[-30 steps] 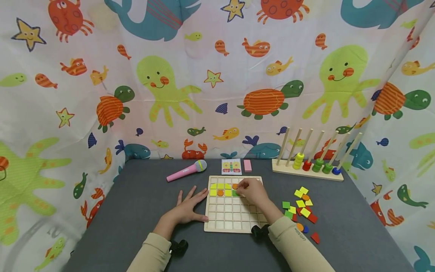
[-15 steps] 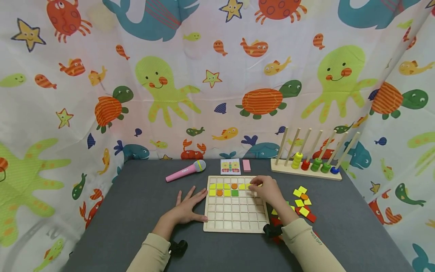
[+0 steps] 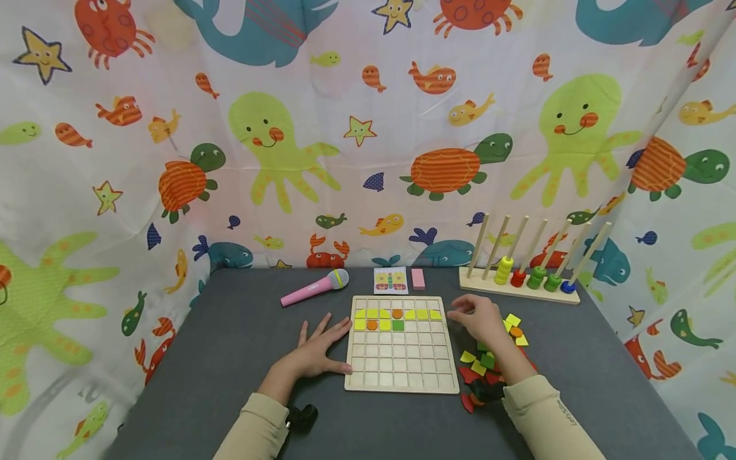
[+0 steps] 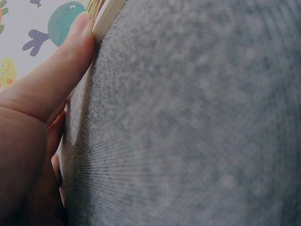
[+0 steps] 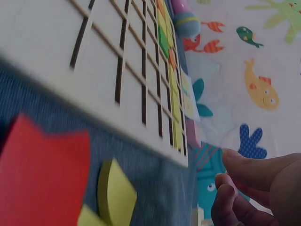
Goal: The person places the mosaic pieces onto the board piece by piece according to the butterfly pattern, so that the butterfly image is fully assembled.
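Note:
A wooden grid board lies on the grey table. Its upper rows carry several yellow tiles, orange discs and a green tile. My left hand rests flat and spread at the board's left side, its fingertips and thumb right at the rim. In the left wrist view, the thumb reaches the board's edge. Just off the board's upper right corner hovers my right hand, its fingers loosely bent. The right wrist view shows nothing between that thumb and fingers.
Loose coloured pieces lie right of the board, partly hidden by the right forearm. Behind the board are a pattern card, a pink block and a pink toy microphone. A peg stand with rings stands at back right.
My right hand has moved rightward along the board's upper row and off its right edge. Yellow tiles now show out to that row's right end. The left hand has stayed put.

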A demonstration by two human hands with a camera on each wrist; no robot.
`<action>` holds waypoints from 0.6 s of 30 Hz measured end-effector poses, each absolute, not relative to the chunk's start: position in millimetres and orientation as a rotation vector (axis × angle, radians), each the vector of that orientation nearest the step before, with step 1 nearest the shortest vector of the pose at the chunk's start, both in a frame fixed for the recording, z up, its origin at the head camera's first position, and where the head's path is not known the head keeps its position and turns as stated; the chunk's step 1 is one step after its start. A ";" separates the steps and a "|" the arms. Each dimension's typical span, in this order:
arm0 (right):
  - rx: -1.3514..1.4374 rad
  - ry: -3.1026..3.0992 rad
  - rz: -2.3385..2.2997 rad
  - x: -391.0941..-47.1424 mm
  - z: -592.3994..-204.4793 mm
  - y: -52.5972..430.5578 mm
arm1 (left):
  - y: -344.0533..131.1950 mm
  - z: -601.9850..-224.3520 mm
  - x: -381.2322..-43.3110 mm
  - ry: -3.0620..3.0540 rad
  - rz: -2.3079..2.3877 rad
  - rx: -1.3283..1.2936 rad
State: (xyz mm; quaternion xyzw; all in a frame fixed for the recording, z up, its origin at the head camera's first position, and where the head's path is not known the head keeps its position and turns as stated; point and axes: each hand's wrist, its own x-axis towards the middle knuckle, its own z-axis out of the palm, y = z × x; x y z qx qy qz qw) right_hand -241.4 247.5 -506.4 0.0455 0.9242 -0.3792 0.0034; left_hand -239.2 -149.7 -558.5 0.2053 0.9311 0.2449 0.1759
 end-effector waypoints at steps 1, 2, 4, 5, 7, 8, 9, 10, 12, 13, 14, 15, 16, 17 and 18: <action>0.148 2.902 -1.183 -240.7 -506.8 251.2 | -149.7 -558.4 -239.1 2.637 0.691 0.582; 0.150 2.905 -1.179 -239.6 -507.3 255.1 | -149.6 -558.1 -239.1 2.637 0.688 0.581; 0.155 2.914 -1.168 -237.8 -508.6 262.7 | -149.5 -557.5 -239.0 2.634 0.682 0.579; 0.159 2.914 -1.166 -236.7 -508.9 266.3 | -149.5 -557.1 -238.9 2.634 0.681 0.578; 0.177 2.917 -1.157 -234.3 -508.6 273.2 | -149.3 -556.6 -239.1 2.635 0.675 0.579; 0.187 2.919 -1.153 -232.9 -508.1 276.4 | -149.0 -556.2 -239.2 2.635 0.677 0.580; 0.200 2.919 -1.145 -231.5 -507.5 279.6 | -149.0 -556.3 -239.3 2.636 0.675 0.583; 0.210 2.919 -1.138 -230.1 -506.9 282.8 | -148.9 -556.6 -239.4 2.637 0.675 0.586; 0.233 2.921 -1.123 -227.1 -505.6 289.3 | -148.9 -557.3 -239.4 2.639 0.677 0.591; 0.239 2.920 -1.120 -225.9 -505.1 292.8 | -148.9 -557.4 -239.4 2.638 0.682 0.592; 0.245 2.919 -1.118 -224.5 -505.0 296.2 | -149.0 -557.6 -239.4 2.637 0.682 0.592; 0.250 2.919 -1.116 -223.1 -505.3 299.7 | -149.2 -557.8 -239.4 2.637 0.683 0.593; 0.254 2.919 -1.116 -221.9 -505.8 303.2 | -149.4 -558.0 -239.3 2.637 0.684 0.592; 0.258 2.920 -1.116 -220.6 -506.2 306.6 | -149.5 -557.8 -239.3 2.637 0.685 0.592; 0.261 2.921 -1.116 -219.7 -507.2 309.9 | -149.7 -557.9 -239.3 2.639 0.683 0.593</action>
